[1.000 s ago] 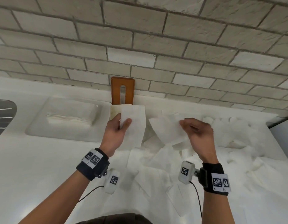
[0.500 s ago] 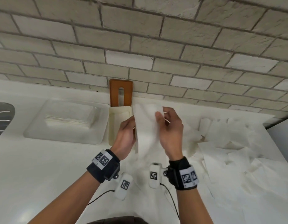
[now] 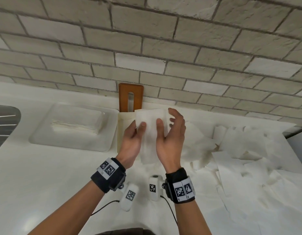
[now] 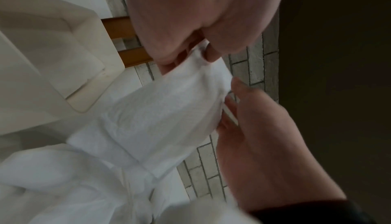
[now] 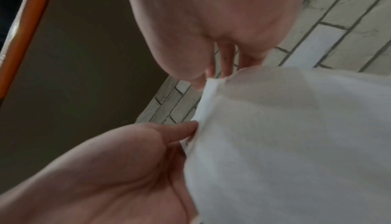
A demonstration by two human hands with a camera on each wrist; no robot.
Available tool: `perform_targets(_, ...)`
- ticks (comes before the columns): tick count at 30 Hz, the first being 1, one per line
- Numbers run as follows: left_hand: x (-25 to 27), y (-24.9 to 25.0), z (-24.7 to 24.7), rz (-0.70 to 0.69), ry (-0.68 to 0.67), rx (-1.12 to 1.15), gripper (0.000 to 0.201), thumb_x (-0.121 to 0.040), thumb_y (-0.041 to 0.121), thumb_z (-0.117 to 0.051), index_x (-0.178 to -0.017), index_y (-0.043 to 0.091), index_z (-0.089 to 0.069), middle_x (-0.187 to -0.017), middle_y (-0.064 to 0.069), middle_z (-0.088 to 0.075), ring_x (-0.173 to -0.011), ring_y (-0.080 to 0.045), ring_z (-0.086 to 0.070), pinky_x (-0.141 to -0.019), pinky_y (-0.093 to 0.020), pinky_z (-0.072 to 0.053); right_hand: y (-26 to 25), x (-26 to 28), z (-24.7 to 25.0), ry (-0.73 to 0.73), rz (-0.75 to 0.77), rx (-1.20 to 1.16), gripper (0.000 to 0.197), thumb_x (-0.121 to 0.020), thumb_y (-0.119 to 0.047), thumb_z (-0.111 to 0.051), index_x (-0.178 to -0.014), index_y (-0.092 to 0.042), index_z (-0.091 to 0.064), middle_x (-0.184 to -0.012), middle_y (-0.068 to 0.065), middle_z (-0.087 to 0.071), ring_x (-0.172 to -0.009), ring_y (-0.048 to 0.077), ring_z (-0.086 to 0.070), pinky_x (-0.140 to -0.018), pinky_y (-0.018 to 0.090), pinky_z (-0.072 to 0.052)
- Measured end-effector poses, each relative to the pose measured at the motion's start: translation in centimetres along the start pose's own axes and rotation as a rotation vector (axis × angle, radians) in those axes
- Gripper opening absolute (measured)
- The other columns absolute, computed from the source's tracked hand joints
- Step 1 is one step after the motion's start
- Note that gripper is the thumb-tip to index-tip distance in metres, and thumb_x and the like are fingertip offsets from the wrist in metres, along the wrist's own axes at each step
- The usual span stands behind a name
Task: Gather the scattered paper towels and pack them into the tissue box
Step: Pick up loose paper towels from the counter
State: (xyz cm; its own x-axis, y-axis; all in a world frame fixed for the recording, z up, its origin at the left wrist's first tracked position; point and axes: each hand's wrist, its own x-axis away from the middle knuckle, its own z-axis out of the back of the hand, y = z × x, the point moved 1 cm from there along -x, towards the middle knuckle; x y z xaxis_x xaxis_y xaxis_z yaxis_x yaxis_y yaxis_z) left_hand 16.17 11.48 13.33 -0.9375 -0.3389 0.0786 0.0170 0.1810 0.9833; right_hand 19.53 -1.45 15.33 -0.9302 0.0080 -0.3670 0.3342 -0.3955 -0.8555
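Observation:
Both hands hold a white paper towel [image 3: 152,133] upright in the air, just right of the open cream tissue box [image 3: 121,133]. My left hand [image 3: 140,128] pinches its left side, thumb in front. My right hand [image 3: 165,121] pinches the right side, thumb in front and fingers spread behind. The left wrist view shows the left hand [image 4: 203,55] pinching the paper towel [image 4: 169,110] by a top corner. The right wrist view shows the right hand [image 5: 211,77] pinching the paper towel [image 5: 296,144] at its edge. Several scattered towels [image 3: 248,150] lie on the counter to the right.
The box's orange-brown slotted lid [image 3: 130,97] leans against the brick wall behind the box. A clear tray [image 3: 45,138] with a flat stack of towels sits left of the box. A dark grey metal surface [image 3: 4,122] is at the far left edge.
The right hand came left from the pile with a towel and met the left hand. Both hands now hold the towel together beside the box.

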Motion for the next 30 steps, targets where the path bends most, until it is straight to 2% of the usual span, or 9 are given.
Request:
perform_targets(2, -0.6, 0.8, 0.3, -0.007, 0.011, 0.029, 0.031, -0.115, 0.028, -0.045, -0.137, 0.019, -0.065, -0.127, -0.003, -0.077, -0.121, -0.025, -0.072, -0.106, -0.051, -0.055, 0.2, 0.8, -0.5, -0.094, -0.014, -0.101, 0.042, -0.109, -0.032, -0.062, -0.145, -0.036, -0.040, -0.140, -0.013, -0.052, -0.127, 0.008, -0.055, -0.100, 0.023, -0.050)
perform_targets(5, -2.8, 2.0, 1.4, 0.000, 0.107, 0.031, 0.029, -0.115, 0.030, -0.045, -0.135, 0.018, -0.063, -0.121, -0.001, -0.078, -0.113, -0.022, -0.074, -0.093, -0.041, -0.060, 1.4, 2.5, -1.4, -0.236, -0.042, -0.203, 0.034, -0.109, -0.022, -0.065, -0.134, -0.034, -0.045, -0.128, -0.011, -0.064, -0.109, 0.010, -0.069, -0.087, 0.031, -0.059)
perform_targets(9, -6.3, 2.3, 3.8, -0.084, 0.216, -0.245, 0.021, -0.113, 0.033, -0.048, -0.112, 0.017, -0.062, -0.098, 0.007, -0.070, -0.090, -0.014, -0.067, -0.077, -0.032, -0.051, 3.4, 3.1, -3.9, -0.220, -0.142, -0.092, 0.012, -0.106, -0.018, -0.066, -0.116, -0.026, -0.065, -0.108, -0.018, -0.074, -0.091, 0.003, -0.070, -0.079, 0.017, -0.051)
perform_targets(11, -7.4, 0.6, 5.5, -0.047, 0.228, -0.446, 0.020, -0.111, 0.033, -0.053, -0.116, 0.014, -0.057, -0.100, 0.004, -0.064, -0.096, -0.019, -0.062, -0.083, -0.034, -0.045, 3.9, 2.4, -5.6, -0.264, -0.235, -0.048, 0.014, -0.107, -0.016, -0.064, -0.118, -0.023, -0.068, -0.103, -0.017, -0.074, -0.086, -0.007, -0.068, -0.075, 0.007, -0.045)
perform_targets(13, -7.7, -1.9, 7.3, 0.074, 0.213, -0.611, 0.038, -0.105, 0.028, -0.062, -0.137, 0.010, -0.051, -0.129, -0.009, -0.063, -0.122, -0.029, -0.060, -0.100, -0.038, -0.047, 4.5, 1.6, -7.3, -0.378, -0.293, 0.071, 0.018, -0.108, -0.013, -0.059, -0.124, -0.017, -0.066, -0.108, -0.005, -0.073, -0.087, -0.002, -0.068, -0.070, 0.008, -0.042)
perform_targets(16, -6.8, -5.3, 8.9, 0.259, 0.127, -0.806, 0.065, -0.097, 0.018, -0.069, -0.152, 0.009, -0.036, -0.147, -0.020, -0.051, -0.134, -0.040, -0.054, -0.110, -0.048, -0.047, 5.5, 1.0, -9.8, -0.585, -0.400, 0.227, 0.027, -0.109, -0.013, -0.055, -0.135, -0.009, -0.062, -0.133, 0.010, -0.067, -0.109, 0.022, -0.068, -0.083, 0.021, -0.048)
perform_targets(20, -5.7, -7.4, 9.4, 0.318, 0.061, -0.891, 0.066, -0.092, 0.006, -0.060, -0.154, 0.012, -0.035, -0.137, -0.017, -0.061, -0.125, -0.041, -0.061, -0.104, -0.049, -0.053, 5.6, 1.2, -11.3, -0.815, -0.409, 0.454, 0.045, -0.110, -0.025, -0.058, -0.147, -0.002, -0.049, -0.144, 0.021, -0.057, -0.126, 0.037, -0.062, -0.104, 0.039, -0.054)
perform_targets(27, -4.3, -7.3, 9.6, 0.072, 0.192, -0.793, 0.048, -0.095, 0.008, -0.067, -0.140, 0.012, -0.051, -0.126, -0.010, -0.068, -0.109, -0.028, -0.067, -0.093, -0.038, -0.053, 6.4, -3.2, -4.1, -0.528, -0.221, 0.440, 0.029, -0.101, -0.008, -0.051, -0.125, -0.024, -0.057, -0.104, 0.007, -0.071, -0.099, 0.027, -0.069, -0.087, 0.042, -0.060)
perform_targets(30, -2.3, -6.2, 8.9, -0.141, 0.246, -0.753, 0.039, -0.094, 0.002, -0.068, -0.131, 0.010, -0.058, -0.126, -0.005, -0.064, -0.110, -0.024, -0.063, -0.091, -0.037, -0.053, 9.2, -4.6, -1.6, -0.925, -0.145, 0.640, 0.060, -0.087, 0.006, -0.057, -0.135, -0.028, -0.057, -0.143, 0.003, -0.060, -0.138, 0.027, -0.054, -0.111, 0.043, -0.047)
